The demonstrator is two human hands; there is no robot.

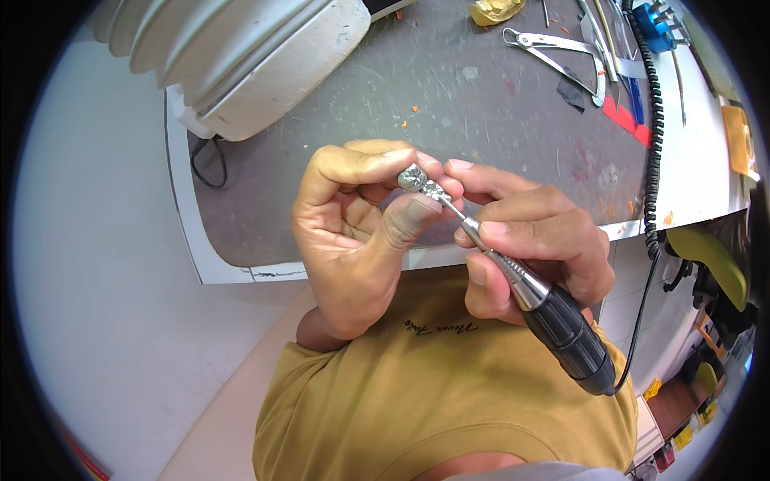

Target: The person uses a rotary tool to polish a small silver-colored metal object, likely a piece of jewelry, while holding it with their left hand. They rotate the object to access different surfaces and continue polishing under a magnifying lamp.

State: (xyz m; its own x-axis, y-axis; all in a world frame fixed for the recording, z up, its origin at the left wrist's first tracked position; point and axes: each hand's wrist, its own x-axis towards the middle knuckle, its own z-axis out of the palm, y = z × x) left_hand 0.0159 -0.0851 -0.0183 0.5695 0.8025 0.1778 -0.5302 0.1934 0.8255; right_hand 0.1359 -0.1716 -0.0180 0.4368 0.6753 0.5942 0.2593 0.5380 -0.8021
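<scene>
We have the work in hand at the middle of the frame, and we judge it to be partway through. Our left hand (345, 216) is curled, its thumb and fingertips pinched closed on a small metal piece (412, 177), silvery and lumpy, with a rounded end turned to the upper left. Our right hand (553, 232) is closed in a pen-like grip around a rotary handpiece (561, 329), whose slim tip reaches up and left to the piece; we cannot tell whether it is touching or spinning.

As for progress, the tool is brought to the metal and the piece is held steady above the bench edge, so that much of the setting-up is done. Its surface looks bright but uneven, so we judge some shaping or smoothing may be left; how much, we cannot tell. The caliper (557, 42), at the upper right, lies out of our hands, near the coiled cord (654, 120).
</scene>
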